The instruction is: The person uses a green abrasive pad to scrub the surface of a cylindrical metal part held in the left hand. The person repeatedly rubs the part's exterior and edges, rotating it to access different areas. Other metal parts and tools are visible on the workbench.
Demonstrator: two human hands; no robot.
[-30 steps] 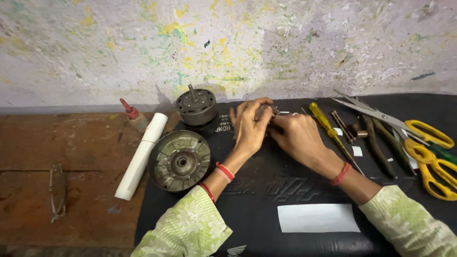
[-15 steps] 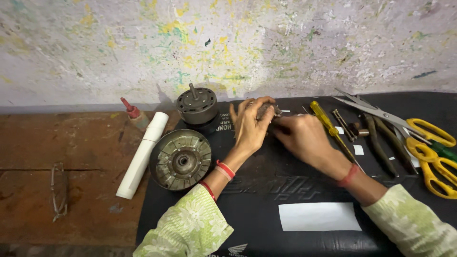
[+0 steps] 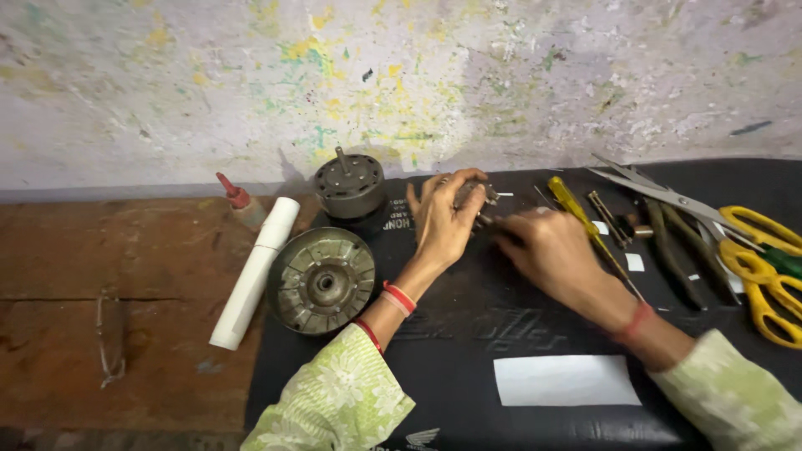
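A blank white rectangular label (image 3: 566,380) lies on the black mat (image 3: 468,334).

Repair workshop, motor parts (image 3: 322,281), screwdriver (image 3: 576,209), scissors (image 3: 752,250)

— Small metal part (image 3: 473,197) mostly hidden behind the left hand's fingers (image 3: 468,190); shape impossible to tell.
— Right hand (image 3: 547,249) blurred, its grip unreadable. Yellow scissors (image 3: 764,267) cut off at the right edge, sleeves cropped at the bottom.
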